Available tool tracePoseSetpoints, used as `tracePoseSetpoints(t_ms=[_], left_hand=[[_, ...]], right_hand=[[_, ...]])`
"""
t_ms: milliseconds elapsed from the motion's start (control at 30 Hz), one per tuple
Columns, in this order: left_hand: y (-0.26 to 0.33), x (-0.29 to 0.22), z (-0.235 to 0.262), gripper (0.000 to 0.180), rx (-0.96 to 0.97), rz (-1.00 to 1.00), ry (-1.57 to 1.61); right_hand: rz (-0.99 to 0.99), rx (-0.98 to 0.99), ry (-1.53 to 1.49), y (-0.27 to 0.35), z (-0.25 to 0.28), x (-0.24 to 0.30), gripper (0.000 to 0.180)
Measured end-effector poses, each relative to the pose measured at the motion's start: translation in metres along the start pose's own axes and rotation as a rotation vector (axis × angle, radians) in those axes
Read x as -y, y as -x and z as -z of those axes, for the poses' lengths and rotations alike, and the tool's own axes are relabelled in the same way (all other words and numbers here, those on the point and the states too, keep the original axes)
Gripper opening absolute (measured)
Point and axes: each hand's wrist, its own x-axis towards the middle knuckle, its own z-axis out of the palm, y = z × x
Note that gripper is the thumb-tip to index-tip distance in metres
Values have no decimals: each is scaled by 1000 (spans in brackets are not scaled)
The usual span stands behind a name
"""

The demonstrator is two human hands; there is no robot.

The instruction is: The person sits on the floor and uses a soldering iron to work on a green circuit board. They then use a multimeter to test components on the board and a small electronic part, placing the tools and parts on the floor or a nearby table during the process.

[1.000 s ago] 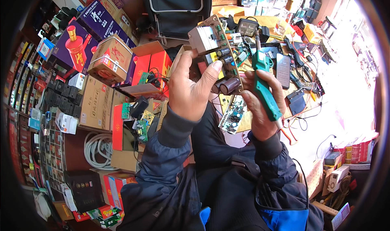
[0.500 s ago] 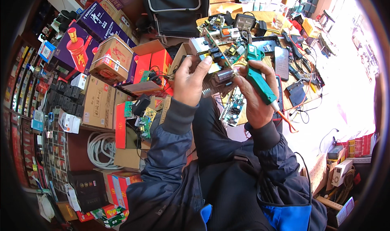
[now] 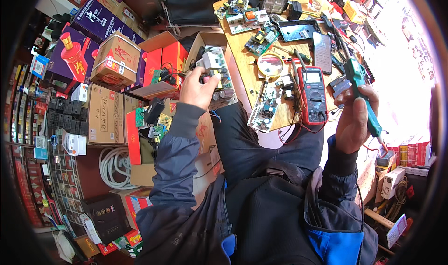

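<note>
Several small boards (image 3: 163, 122) lie jumbled in a red-sided carton (image 3: 133, 141), heaped, it seems, as loose stock. Rightward, the left hand (image 3: 197, 91) has its grip closed on a larger circuit board (image 3: 225, 80), thumb and fingers around raised parts on its face, probably because these give a surer hold than a thin edge. That board is just left of the wooden counter (image 3: 239, 43), overlapping a brown box (image 3: 193, 47) in view; whether anything supports it from below, I cannot tell. Its component side faces up, and its long axis runs away from the person, the far end leaning left.

On the counter, another board (image 3: 265, 108) lies slantwise at the near edge, a round magnifier (image 3: 270, 65) just beyond it. Right of these, a red multimeter (image 3: 313, 94) lies face up, its display farthest away, presumably set for easy reading.

Rightmost, the right hand (image 3: 354, 118) wraps its grip around a green tool (image 3: 356, 73), apparently a soldering iron, well apart from the held board. It points away and leftward, long axis slanting, cord (image 3: 383, 148) at the near end; the handle hold likely keeps fingers off the metal.
</note>
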Motion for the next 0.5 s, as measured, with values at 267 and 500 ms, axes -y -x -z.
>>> tracePoseSetpoints(t_ms=[267, 500], left_hand=[[-31, -2, -31, 46, 153, -21, -266], [-31, -11, -36, 49, 276, 98, -330]], right_hand=[[-80, -25, 56, 7, 11, -6, 40], [-141, -17, 48, 6, 11, -19, 40]])
